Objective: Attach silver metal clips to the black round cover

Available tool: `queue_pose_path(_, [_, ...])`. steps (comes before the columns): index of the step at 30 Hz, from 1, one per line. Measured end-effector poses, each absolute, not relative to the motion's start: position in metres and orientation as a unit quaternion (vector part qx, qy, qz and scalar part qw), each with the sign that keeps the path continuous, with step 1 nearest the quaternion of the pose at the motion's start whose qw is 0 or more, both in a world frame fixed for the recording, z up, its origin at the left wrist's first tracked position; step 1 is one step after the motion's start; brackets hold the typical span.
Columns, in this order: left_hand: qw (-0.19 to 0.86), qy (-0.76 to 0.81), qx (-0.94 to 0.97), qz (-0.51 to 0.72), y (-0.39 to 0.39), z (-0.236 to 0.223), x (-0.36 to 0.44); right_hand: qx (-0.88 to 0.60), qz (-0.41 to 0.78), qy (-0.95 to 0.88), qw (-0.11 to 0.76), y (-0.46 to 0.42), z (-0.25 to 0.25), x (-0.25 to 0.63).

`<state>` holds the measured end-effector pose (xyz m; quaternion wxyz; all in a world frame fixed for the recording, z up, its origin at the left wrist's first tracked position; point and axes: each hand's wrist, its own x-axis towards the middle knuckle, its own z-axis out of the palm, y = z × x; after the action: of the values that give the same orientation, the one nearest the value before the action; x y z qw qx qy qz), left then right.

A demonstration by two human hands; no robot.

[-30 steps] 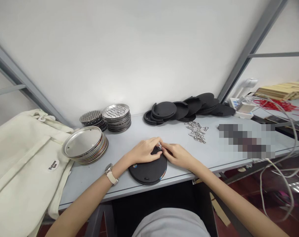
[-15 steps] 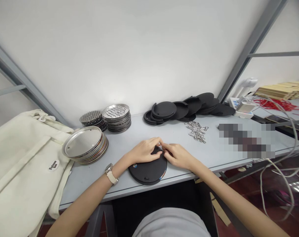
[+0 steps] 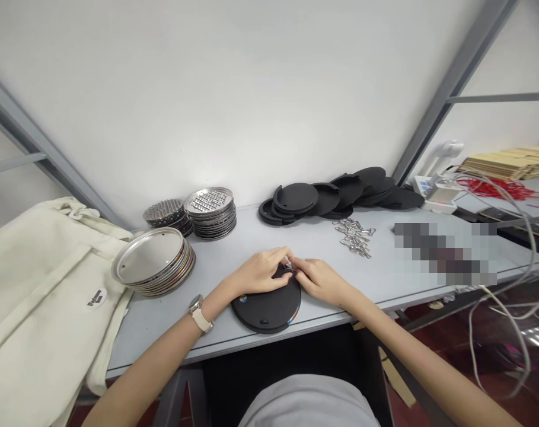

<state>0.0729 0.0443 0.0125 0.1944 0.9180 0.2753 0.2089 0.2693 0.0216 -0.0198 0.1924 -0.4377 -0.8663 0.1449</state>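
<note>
A round black disc (image 3: 269, 311) lies near the table's front edge, with a slot close to its near rim and a small coloured mark at its left. My left hand (image 3: 262, 273) rests over the far part of this disc, thumb and forefinger pinching a small silvery metal clip (image 3: 289, 266) at its far right edge. From the right, my right hand (image 3: 320, 280) closes its fingertips on the same clip. The fingers hide most of it. Several loose silvery metal clips (image 3: 356, 237) are heaped beyond my right hand.
Stacked metal discs (image 3: 151, 258) stand at the left, with piles of grater plates (image 3: 211, 213) behind. Black discs (image 3: 296, 197) overlap along the wall. A cream bag (image 3: 42, 296) leans at the left edge; white cables (image 3: 518, 332) hang at the right. A blurred patch (image 3: 447, 254) covers something.
</note>
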Motion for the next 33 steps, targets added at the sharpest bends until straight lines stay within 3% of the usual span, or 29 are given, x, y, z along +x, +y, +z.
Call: queue_pose_path(33, [0.204,0.259,0.918,0.219,0.044,0.0128,0.0733,-0.455,0.171,-0.845,0.225,0.0217,-0.0231,0.2681])
